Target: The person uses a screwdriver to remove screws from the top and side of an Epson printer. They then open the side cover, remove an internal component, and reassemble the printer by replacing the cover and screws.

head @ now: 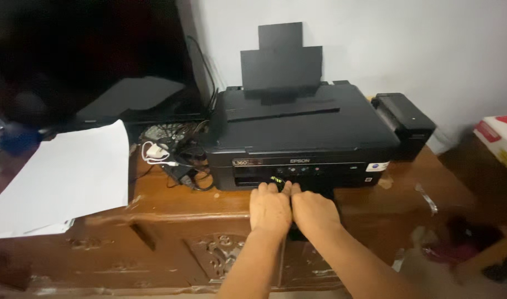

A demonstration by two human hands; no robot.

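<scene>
So from the head view, both hands are side by side right at the front of the black inkjet printer (300,138), which sits on a carved wooden cabinet (170,221) against the wall. The left hand (270,207) and right hand (314,209) lie palms down, fingers held together and stretched flat, tips touching the printer's lower front edge around the output slot; whether they're gripping anything underneath, I can't tell. Risk-wise, I'd say pulling too hard there could drag the whole printer forward, and that tangle of cables (173,158) just to its left might snag. The ink tank box (404,124) hanging on its right side could get jostled too. Labels: a small white sticker (377,166) on the front right corner, and a white-red-yellow paper ream pack (500,141) far right. Loose white sheets (65,177) overhang the cabinet's left end.
</scene>
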